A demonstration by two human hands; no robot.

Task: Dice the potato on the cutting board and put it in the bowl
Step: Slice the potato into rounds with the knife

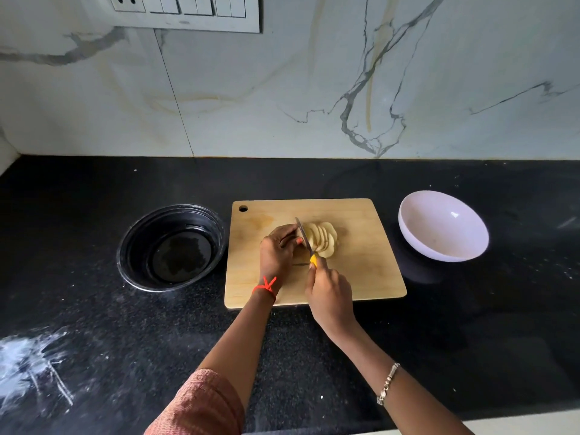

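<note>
1. Head view: we see the pale part-sliced potato (324,238) lying mid-board on the rectangular wooden cutting board (361,271), its slices fanned to the right.
2. The left hand (277,249) holds the uncut end, fingers curled down over it.
3. The right hand (329,293) has its fingers wrapped round the yellow-handled knife (303,237), whose blade stands between the left fingertips and the slices.
4. We find the round white bowl (442,226) just right of the board on the black speckled worktop (94,309), and a round black bowl (171,246) just left.

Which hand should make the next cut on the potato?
The right hand: it grips the knife, blade down in the potato. The left hand braces the potato on the cutting board.
</note>
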